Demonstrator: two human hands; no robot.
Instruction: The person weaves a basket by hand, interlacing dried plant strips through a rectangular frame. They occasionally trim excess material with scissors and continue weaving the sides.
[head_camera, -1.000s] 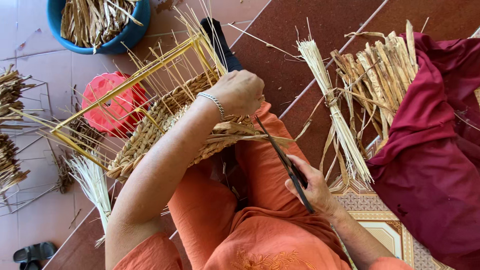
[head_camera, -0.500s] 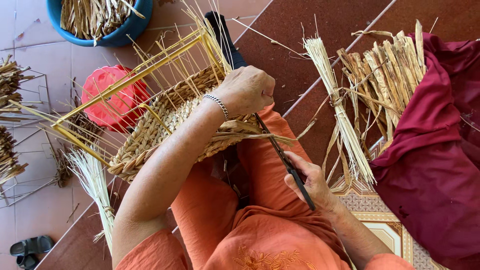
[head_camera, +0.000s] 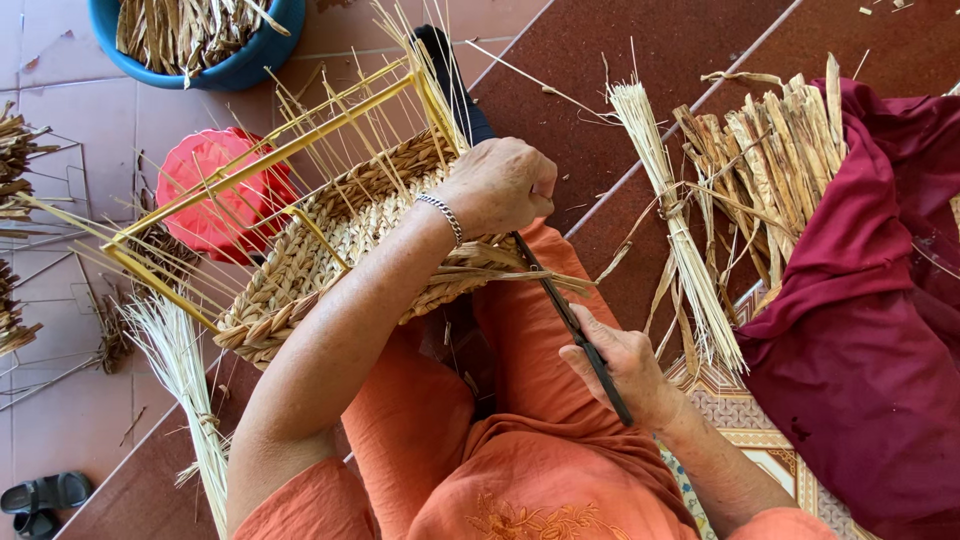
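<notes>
The half-woven basket (head_camera: 330, 260) is steadied on the lap by the left hand (head_camera: 500, 185), closed over its rim, while a thin black tool (head_camera: 572, 325) is gripped in the right hand (head_camera: 625, 365), keeping it angled toward the weave.

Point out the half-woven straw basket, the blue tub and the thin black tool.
Half-woven straw basket (head_camera: 330, 255), head view, woven side wall.
Blue plastic tub (head_camera: 245, 65), head view, outer rim.
Thin black tool (head_camera: 560, 305), head view, mid-shaft.
</notes>
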